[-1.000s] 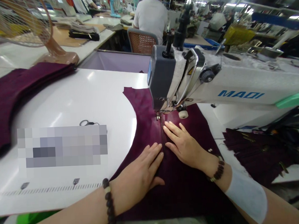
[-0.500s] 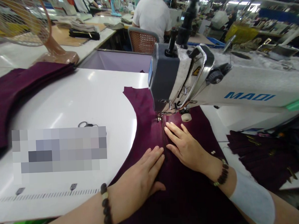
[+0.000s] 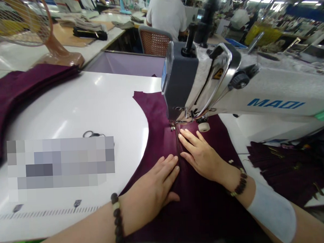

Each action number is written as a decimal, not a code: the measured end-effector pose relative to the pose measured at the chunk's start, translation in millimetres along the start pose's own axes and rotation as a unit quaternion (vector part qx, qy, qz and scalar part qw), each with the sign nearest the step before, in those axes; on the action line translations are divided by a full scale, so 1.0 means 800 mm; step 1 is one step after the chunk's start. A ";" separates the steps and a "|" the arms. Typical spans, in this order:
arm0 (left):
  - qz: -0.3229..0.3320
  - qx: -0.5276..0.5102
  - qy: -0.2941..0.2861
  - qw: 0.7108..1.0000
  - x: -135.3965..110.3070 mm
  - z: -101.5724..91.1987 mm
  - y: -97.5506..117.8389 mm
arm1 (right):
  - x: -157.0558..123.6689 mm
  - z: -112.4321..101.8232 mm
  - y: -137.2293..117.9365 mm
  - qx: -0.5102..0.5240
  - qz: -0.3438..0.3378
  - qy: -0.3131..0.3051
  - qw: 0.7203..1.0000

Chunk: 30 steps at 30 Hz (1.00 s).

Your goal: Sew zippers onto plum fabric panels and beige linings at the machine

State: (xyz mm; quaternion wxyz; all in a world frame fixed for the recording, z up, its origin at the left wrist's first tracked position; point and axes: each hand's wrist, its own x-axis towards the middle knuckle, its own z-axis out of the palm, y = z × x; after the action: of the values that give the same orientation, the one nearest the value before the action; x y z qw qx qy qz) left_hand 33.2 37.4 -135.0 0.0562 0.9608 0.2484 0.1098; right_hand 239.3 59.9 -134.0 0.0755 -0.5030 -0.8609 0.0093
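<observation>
A dark purple fabric piece (image 3: 158,136) lies under the head of a sewing machine (image 3: 181,81). A dark seam line, possibly a zipper, runs down it from the presser foot (image 3: 173,127). My left hand (image 3: 154,186) rests flat on the cloth, left of that line, fingers stretched and thumb apart. On the other side of the line, my right hand (image 3: 202,152) presses the cloth with spread fingers, its fingertips close to the presser foot. Neither hand grips anything. The needle tip is too small to make out.
Stacked purple fabric (image 3: 28,82) lies at the left, by a fan (image 3: 54,51). Small scissors or a ring tool (image 3: 88,134) sit on the white table (image 3: 110,102). More purple pieces with zippers (image 3: 282,166) lie right. A person (image 3: 166,14) sits ahead.
The view has shifted slightly. Both hands stay flat on the fabric in nearly the same place beside the seam line, with little visible movement of the cloth.
</observation>
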 end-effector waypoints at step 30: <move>0.018 0.009 0.036 0.999 -0.001 0.009 -0.011 | -0.007 -0.003 -0.009 0.004 0.020 -0.025 0.999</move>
State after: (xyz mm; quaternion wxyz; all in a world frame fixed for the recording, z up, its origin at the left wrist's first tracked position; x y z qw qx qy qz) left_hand 30.1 43.8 -143.7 0.0370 0.9610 0.2338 0.1427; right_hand 236.3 51.4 -131.3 0.0553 -0.5198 -0.8521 0.0269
